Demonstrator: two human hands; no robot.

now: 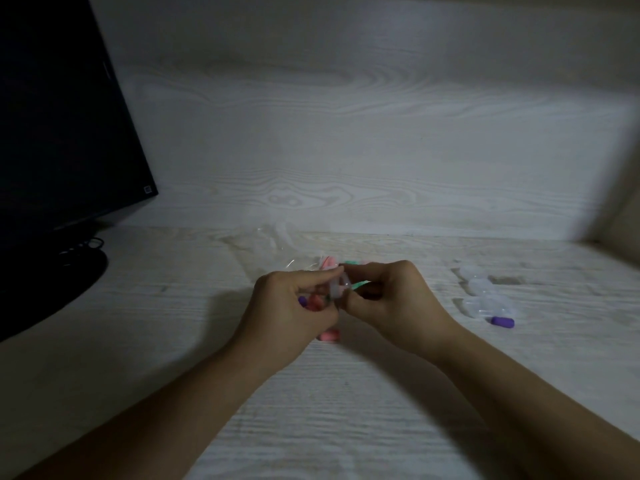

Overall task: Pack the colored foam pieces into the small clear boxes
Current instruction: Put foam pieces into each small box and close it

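Left hand [294,303] curled, thumb and fingers pinching one side of a small clear box [337,287] held just above the counter [346,410]. Right hand [391,299] curled too, fingertips [349,271] pinching the other side of the same box, so both hands meet at it. Hard to tell whether the box lid is open or closed, with blur and fingers covering most of it. Under the left hand's fingers, a red foam piece [315,303] and a purple foam piece [302,300], partly hidden; cannot tell whether held or lying on the counter. Just below the left hand, resting on the counter, a pink foam piece [329,336]. Peeking out between the right hand's fingers, a green foam piece [360,285]. Just behind the hands, more foam pieces, pink [328,262] and green [351,262], lying at the mouth of a crumpled clear plastic bag [277,244]. Well apart to the right, a cluster of further clear boxes [485,296] on the counter, with a lone purple foam piece [503,321] just beside the nearest one. Far left, a dark monitor [62,116] on its round stand [69,271], cables [86,244] behind the stand. Pale wood-grain wall panel [346,133] rising behind the counter.
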